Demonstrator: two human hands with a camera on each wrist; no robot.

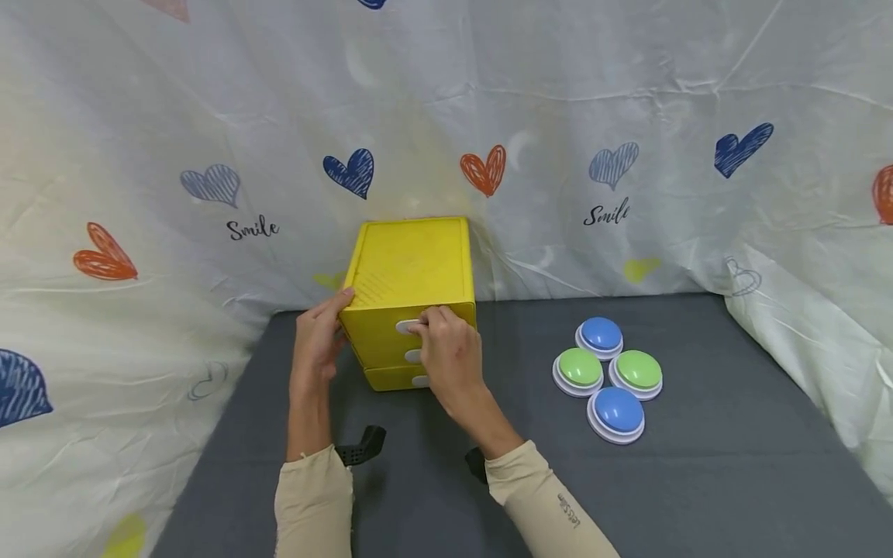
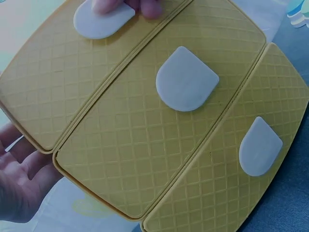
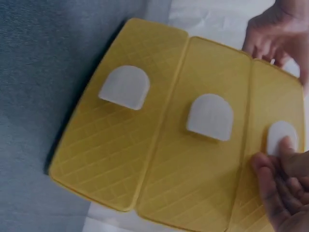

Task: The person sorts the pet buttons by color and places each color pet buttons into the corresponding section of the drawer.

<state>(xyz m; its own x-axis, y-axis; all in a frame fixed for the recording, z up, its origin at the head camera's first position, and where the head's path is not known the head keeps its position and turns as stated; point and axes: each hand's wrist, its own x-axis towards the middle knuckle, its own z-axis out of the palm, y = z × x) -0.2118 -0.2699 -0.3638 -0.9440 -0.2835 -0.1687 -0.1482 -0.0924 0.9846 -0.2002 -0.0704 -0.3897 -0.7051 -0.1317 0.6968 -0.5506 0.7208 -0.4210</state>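
Note:
A yellow box of three stacked drawers (image 1: 412,263) stands against the back curtain. Each grid-patterned drawer front carries a white rounded handle, and all three drawers look closed. My right hand (image 1: 449,353) pinches the top drawer handle (image 2: 99,19), its thumb on the handle's face in the right wrist view. The middle handle (image 2: 186,79) and the bottom handle (image 3: 126,87) are untouched. My left hand (image 1: 317,337) rests against the box's left side, with the thumb at the top edge. In the left wrist view its fingers lie fairly straight, partly hidden behind the box.
To the right on the dark grey table (image 1: 698,480) sit two blue push buttons, one at the back (image 1: 601,333) and one in front (image 1: 618,409). Two green push buttons (image 1: 579,366) lie between them. A white curtain (image 1: 544,155) with printed hearts hangs behind.

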